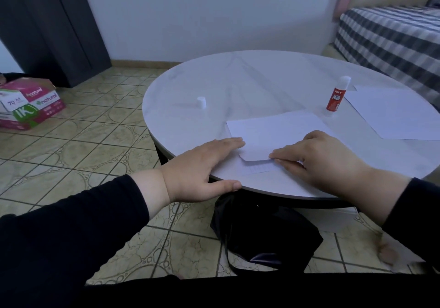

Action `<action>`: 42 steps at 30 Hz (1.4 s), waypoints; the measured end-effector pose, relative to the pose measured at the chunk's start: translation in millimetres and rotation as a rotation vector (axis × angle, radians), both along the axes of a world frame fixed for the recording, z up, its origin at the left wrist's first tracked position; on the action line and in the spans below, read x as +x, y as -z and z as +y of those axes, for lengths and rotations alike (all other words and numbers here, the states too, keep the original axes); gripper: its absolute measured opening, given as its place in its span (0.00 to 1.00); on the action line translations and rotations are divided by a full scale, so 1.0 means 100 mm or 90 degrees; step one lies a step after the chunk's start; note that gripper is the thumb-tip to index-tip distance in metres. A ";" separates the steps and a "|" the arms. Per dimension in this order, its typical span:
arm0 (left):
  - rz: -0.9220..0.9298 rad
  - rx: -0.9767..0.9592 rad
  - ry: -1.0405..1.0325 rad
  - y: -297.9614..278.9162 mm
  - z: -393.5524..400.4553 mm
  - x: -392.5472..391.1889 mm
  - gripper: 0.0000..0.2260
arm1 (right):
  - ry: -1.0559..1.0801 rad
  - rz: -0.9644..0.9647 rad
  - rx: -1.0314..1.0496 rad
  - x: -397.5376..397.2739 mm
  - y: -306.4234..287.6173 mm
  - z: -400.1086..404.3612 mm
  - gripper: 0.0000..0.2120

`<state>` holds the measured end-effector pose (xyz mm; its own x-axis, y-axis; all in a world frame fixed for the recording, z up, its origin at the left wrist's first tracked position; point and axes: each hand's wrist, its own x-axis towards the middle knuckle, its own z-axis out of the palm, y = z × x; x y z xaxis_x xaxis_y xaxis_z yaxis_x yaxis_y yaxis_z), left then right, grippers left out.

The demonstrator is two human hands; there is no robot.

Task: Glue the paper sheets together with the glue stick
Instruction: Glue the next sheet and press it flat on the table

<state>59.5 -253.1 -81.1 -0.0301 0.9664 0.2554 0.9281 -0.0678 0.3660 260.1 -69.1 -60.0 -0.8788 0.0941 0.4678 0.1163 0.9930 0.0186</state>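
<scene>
A white paper sheet (273,131) lies on another sheet (262,168) at the near edge of the round table (238,81). My left hand (202,167) lies flat with straight fingers on the papers' left side, thumb over the table's rim. My right hand (319,162) presses its fingers on the top sheet's lower right corner. A red glue stick (335,99) stands upright and uncapped at the right. Its white cap (201,102) stands apart at the left.
Another white sheet (400,114) lies at the table's right side. A pink and green paper-ream box (28,105) sits on the tiled floor at left. A bed (392,36) with a checked cover is behind at right. A dark bag (264,234) lies under the table.
</scene>
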 end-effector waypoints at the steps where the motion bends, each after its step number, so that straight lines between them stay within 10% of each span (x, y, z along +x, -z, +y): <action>1: 0.004 -0.012 0.002 -0.01 0.00 0.00 0.34 | -0.003 0.001 -0.011 0.01 0.00 -0.01 0.09; 13: 0.067 0.064 0.053 -0.06 0.03 0.04 0.22 | 0.031 -0.076 -0.136 0.11 -0.05 -0.05 0.10; 42: -0.494 0.163 -0.163 -0.43 0.32 0.28 0.03 | 0.083 0.044 -0.594 0.04 -0.30 -0.04 0.07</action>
